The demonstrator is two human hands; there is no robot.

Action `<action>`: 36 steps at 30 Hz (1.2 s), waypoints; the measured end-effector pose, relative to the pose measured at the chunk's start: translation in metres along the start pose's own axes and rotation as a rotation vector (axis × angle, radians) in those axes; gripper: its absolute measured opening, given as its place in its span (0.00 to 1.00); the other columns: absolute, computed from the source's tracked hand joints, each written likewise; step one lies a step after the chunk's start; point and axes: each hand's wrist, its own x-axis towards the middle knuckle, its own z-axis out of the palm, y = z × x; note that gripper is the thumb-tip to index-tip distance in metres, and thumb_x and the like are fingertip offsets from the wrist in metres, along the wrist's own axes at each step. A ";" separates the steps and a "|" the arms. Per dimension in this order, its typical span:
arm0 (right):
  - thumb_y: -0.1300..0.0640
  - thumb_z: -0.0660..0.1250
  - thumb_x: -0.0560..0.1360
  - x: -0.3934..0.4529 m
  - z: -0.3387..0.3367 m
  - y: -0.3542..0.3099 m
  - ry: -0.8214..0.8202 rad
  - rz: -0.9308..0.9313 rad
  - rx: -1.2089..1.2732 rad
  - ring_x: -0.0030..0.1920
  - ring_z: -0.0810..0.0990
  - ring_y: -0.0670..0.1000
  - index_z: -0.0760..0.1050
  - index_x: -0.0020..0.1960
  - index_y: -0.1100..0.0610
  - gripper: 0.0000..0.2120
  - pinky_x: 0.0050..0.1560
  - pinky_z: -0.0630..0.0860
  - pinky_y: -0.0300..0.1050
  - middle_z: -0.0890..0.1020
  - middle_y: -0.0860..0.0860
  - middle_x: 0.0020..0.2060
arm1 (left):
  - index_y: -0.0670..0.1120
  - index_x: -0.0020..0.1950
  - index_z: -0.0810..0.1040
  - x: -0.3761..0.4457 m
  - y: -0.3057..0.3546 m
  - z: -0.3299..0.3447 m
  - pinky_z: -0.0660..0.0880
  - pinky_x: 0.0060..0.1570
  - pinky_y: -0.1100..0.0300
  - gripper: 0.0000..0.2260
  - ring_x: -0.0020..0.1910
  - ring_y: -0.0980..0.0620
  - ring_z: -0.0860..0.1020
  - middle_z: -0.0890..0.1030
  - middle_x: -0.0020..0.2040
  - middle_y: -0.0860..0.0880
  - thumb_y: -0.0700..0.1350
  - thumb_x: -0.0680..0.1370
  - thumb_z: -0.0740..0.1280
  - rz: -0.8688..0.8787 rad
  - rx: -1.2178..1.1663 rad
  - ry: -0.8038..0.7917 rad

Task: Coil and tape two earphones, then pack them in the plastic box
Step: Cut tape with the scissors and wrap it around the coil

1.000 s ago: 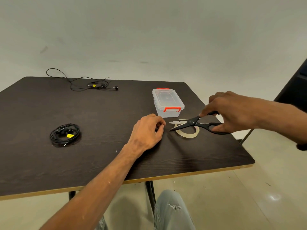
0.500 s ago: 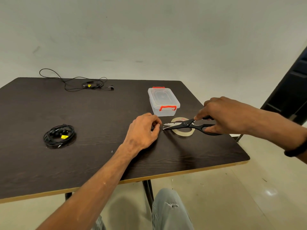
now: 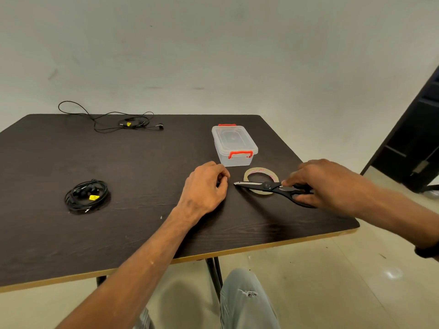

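Note:
A coiled black earphone [image 3: 86, 195] with a yellow tag lies on the left of the dark table [image 3: 142, 229]. A second earphone [image 3: 129, 123] is spread out loose at the far edge. The clear plastic box [image 3: 234, 144] with red latches stands shut right of the middle. My left hand [image 3: 204, 188] rests just before the box, thumb and forefinger pinched together, seemingly on a short piece of clear tape that hardly shows. My right hand [image 3: 330, 184] grips the handles of the black scissors [image 3: 263, 185], whose closed blades lie across the tape roll [image 3: 260, 172].
The table's front edge runs near my knee [image 3: 242, 298]. A dark cabinet [image 3: 413, 148] stands on the floor to the right. Behind the table is a plain wall.
The scissor blades, open a second ago, have closed and come down flat onto the tape roll. My left hand stayed pinched near the blade tips.

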 end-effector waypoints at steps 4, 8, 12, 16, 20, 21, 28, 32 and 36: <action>0.49 0.74 0.78 -0.007 0.015 0.004 0.016 0.000 0.025 0.48 0.75 0.46 0.80 0.69 0.43 0.19 0.52 0.76 0.47 0.79 0.43 0.49 | 0.49 0.55 0.84 0.003 -0.003 -0.001 0.80 0.47 0.61 0.06 0.40 0.58 0.78 0.82 0.47 0.54 0.44 0.81 0.69 -0.120 -0.074 0.101; 0.46 0.71 0.80 -0.015 0.025 0.004 -0.010 -0.016 0.021 0.49 0.75 0.47 0.76 0.72 0.42 0.21 0.51 0.77 0.47 0.76 0.43 0.48 | 0.49 0.56 0.85 0.004 -0.005 -0.001 0.79 0.48 0.63 0.06 0.43 0.58 0.79 0.84 0.48 0.54 0.44 0.81 0.69 -0.171 -0.151 0.122; 0.44 0.69 0.81 -0.021 0.032 0.001 -0.080 -0.042 0.071 0.56 0.77 0.46 0.73 0.75 0.42 0.23 0.57 0.77 0.46 0.80 0.45 0.57 | 0.49 0.58 0.84 0.004 -0.006 -0.001 0.79 0.49 0.64 0.07 0.45 0.59 0.80 0.84 0.50 0.55 0.45 0.81 0.69 -0.174 -0.161 0.107; 0.48 0.65 0.83 -0.028 0.038 -0.012 -0.012 -0.028 0.022 0.57 0.76 0.47 0.76 0.71 0.46 0.16 0.55 0.76 0.44 0.78 0.44 0.57 | 0.50 0.58 0.84 0.003 -0.005 -0.002 0.78 0.48 0.67 0.07 0.44 0.59 0.80 0.83 0.49 0.55 0.45 0.81 0.69 -0.180 -0.168 0.109; 0.48 0.62 0.84 -0.032 0.044 -0.025 0.052 -0.008 0.056 0.57 0.79 0.47 0.79 0.68 0.46 0.14 0.52 0.77 0.41 0.80 0.44 0.56 | 0.50 0.59 0.84 0.004 -0.004 -0.001 0.77 0.47 0.69 0.07 0.45 0.59 0.80 0.83 0.50 0.55 0.45 0.81 0.70 -0.189 -0.172 0.109; 0.47 0.62 0.84 -0.032 0.046 -0.028 0.038 -0.004 0.078 0.58 0.78 0.46 0.79 0.68 0.45 0.15 0.52 0.74 0.37 0.80 0.43 0.58 | 0.49 0.58 0.84 0.004 -0.004 -0.001 0.79 0.49 0.66 0.07 0.45 0.58 0.80 0.83 0.50 0.54 0.44 0.81 0.70 -0.191 -0.178 0.111; 0.43 0.66 0.82 -0.026 0.052 -0.035 0.047 0.077 0.153 0.53 0.76 0.40 0.80 0.67 0.43 0.15 0.50 0.73 0.34 0.79 0.38 0.57 | 0.51 0.56 0.86 0.002 0.000 -0.008 0.77 0.46 0.71 0.06 0.47 0.60 0.82 0.85 0.49 0.57 0.47 0.80 0.72 -0.241 -0.368 0.141; 0.48 0.78 0.74 -0.014 0.052 -0.048 0.263 0.151 0.539 0.44 0.82 0.39 0.86 0.57 0.46 0.12 0.45 0.80 0.34 0.84 0.37 0.44 | 0.52 0.55 0.86 -0.020 0.012 -0.026 0.79 0.42 0.63 0.06 0.42 0.57 0.81 0.86 0.46 0.53 0.50 0.79 0.73 -0.319 -0.745 0.103; 0.53 0.80 0.71 0.010 0.030 -0.076 0.183 0.251 1.183 0.51 0.87 0.41 0.86 0.58 0.46 0.16 0.52 0.83 0.40 0.89 0.44 0.49 | 0.51 0.57 0.86 -0.049 0.027 -0.048 0.79 0.45 0.60 0.11 0.41 0.54 0.81 0.86 0.47 0.49 0.53 0.77 0.75 -0.372 -0.975 0.000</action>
